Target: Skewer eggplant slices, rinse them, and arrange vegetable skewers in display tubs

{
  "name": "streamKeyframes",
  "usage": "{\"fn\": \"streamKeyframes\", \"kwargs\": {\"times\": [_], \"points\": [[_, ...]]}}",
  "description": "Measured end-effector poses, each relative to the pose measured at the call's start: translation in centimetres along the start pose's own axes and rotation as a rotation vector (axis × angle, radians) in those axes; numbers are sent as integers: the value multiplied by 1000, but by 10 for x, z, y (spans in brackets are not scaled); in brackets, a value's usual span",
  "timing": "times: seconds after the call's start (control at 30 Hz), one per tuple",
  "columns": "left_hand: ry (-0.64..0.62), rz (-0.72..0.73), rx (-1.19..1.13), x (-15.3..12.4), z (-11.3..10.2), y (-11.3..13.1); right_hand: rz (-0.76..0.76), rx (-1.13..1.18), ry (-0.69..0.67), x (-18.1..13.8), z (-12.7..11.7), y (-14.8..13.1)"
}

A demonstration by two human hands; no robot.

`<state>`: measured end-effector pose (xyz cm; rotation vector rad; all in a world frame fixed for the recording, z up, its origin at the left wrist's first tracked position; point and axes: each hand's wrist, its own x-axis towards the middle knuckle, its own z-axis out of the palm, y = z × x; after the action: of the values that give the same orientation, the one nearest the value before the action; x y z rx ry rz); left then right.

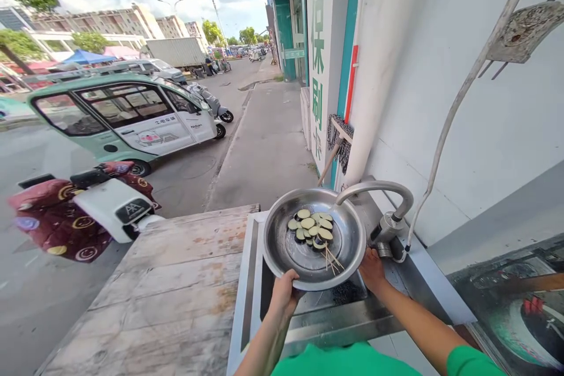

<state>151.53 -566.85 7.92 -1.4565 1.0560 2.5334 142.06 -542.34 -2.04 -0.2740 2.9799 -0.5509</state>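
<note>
My left hand (286,292) grips the near rim of a round steel basin (282,247), fingers curled under its edge. My right hand (372,270) holds the basin's right rim, close to the base of the tap. The basin hangs over a steel sink (251,282). Inside it lie several skewers of sliced eggplant (314,228), thin wooden sticks pointing toward me. The curved steel tap (374,189) arches over the basin's far right edge.
A worn wooden table (176,294) sits left of the sink. A hose (449,123) runs up the white wall. A broom (337,144) leans against a pipe. A scooter (83,205) and small green car (123,114) stand on the street at left.
</note>
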Motion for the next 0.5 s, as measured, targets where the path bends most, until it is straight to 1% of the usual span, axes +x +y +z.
{"fn": "streamKeyframes", "kwargs": {"times": [0.1, 0.23, 0.37, 0.5], "points": [[5, 68, -20, 8, -3, 3, -48, -144, -18, 2, 2, 1], [11, 144, -25, 16, -9, 6, -86, -249, -24, 3, 4, 2], [12, 174, -12, 15, -12, 5, -108, -276, -30, 4, 6, 5], [8, 176, 19, 13, -12, -1, -98, -238, -26, 4, 7, 7]]}}
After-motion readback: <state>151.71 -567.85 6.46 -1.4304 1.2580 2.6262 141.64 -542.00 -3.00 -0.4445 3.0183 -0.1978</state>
